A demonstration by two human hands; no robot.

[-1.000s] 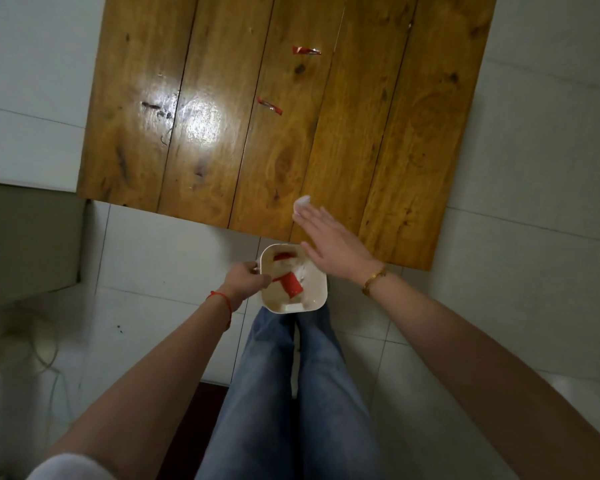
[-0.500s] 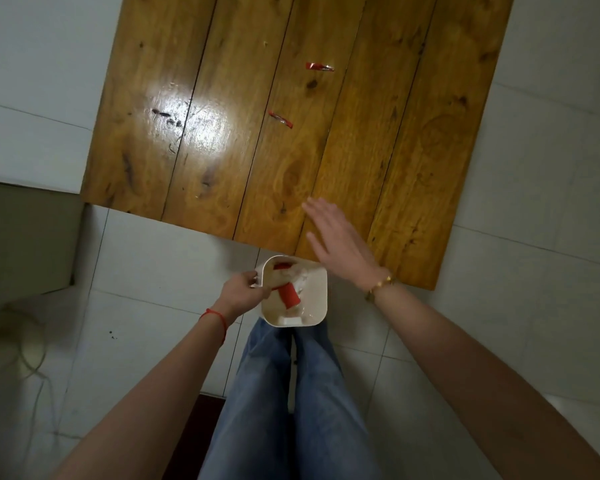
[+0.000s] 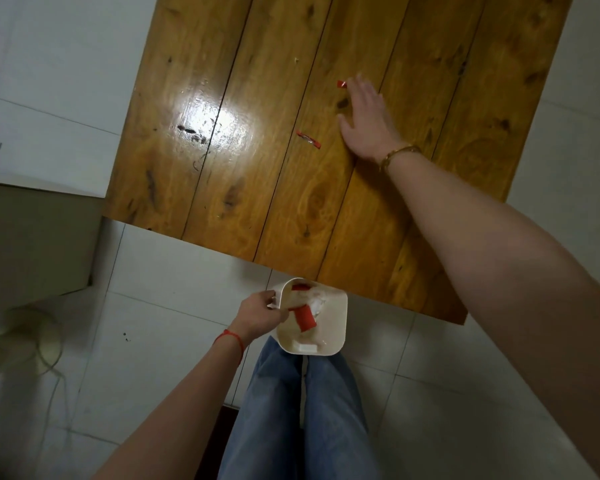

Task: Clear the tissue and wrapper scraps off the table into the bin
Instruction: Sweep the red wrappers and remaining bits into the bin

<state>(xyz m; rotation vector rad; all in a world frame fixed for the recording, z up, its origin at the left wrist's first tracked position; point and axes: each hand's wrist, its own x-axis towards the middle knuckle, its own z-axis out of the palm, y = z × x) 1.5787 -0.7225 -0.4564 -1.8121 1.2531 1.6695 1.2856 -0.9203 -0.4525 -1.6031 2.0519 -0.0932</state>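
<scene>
Head view: my right hand [image 3: 366, 121] lies spread flat on the table [image 3: 243, 188] beside a red wrapper scrap [image 3: 342, 84]; my left hand [image 3: 261, 311] grips the bin [image 3: 338, 327] rim.

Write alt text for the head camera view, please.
A person's open right hand reaches across a wooden table toward a red wrapper scrap; another scrap lies nearer. The left hand holds a white bin below the table edge.
</scene>
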